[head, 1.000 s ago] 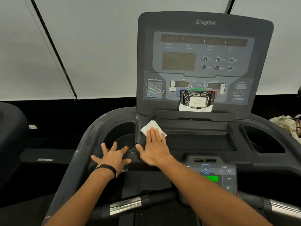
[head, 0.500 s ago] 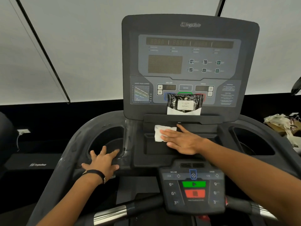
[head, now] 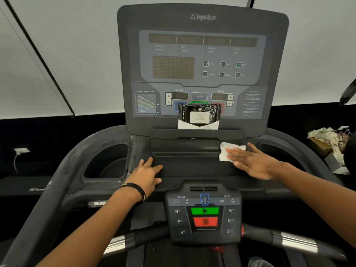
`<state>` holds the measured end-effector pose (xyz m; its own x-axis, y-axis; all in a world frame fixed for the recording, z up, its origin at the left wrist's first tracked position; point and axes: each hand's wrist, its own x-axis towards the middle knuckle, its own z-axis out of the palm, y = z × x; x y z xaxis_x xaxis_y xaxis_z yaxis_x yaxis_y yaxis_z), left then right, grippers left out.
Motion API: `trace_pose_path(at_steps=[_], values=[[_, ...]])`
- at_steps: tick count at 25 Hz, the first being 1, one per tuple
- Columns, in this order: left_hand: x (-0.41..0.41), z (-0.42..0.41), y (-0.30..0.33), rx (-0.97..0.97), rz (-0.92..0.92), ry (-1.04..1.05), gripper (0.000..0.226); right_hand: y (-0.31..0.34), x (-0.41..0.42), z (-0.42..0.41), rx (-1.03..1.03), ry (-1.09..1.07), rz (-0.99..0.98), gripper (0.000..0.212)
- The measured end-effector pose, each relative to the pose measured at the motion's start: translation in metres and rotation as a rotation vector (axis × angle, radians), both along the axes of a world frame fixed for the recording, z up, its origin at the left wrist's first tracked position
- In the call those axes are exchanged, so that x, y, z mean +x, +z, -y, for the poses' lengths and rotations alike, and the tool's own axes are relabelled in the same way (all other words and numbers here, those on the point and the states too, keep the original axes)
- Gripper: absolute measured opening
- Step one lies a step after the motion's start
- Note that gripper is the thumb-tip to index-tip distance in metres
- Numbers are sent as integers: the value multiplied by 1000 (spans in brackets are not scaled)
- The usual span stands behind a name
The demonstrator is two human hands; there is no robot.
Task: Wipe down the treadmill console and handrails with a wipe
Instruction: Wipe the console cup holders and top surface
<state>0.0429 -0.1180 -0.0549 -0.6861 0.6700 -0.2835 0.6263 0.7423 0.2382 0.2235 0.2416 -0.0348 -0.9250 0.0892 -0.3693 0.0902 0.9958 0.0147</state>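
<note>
Nearest, the handrails [head: 296, 242] and the lower keypad [head: 204, 214] look untouched. Beyond them, to wipe the tray [head: 188, 164] well, I'd keep the palm flat, overlap each pass and work into the recessed corners before moving on. The right hand [head: 254, 162] is the working grip: fingers straight and spread, pressing the white wipe [head: 225, 153] onto the tray's right end. The left hand [head: 148, 174] rests flat on the left end, holding nothing. Behind rises the console [head: 202, 70].
</note>
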Motion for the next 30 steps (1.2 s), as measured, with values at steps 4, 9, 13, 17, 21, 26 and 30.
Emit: trace_pose_path(at_steps=[4, 9, 13, 17, 21, 26, 30], values=[[10, -8, 7, 2, -2, 4, 53, -6, 20, -20, -2, -64, -46, 110], [4, 22, -1, 31, -13, 10, 64, -11, -6, 20, -47, -14, -64, 117], [2, 44, -5, 45, -15, 45, 71, -11, -83, 110, -210, 102, -61, 119], [-1, 72, -8, 31, -68, 89, 73, -14, -145, 199, -262, 147, -55, 82], [-17, 118, -18, -42, -133, 208, 78, -16, -171, 270, -182, 156, -63, 80], [-38, 157, -20, -97, -98, 247, 85, -25, -145, 352, -100, -34, -52, 111], [-43, 156, -16, -17, -95, 238, 85, -21, -176, 362, -167, -226, -21, 104]])
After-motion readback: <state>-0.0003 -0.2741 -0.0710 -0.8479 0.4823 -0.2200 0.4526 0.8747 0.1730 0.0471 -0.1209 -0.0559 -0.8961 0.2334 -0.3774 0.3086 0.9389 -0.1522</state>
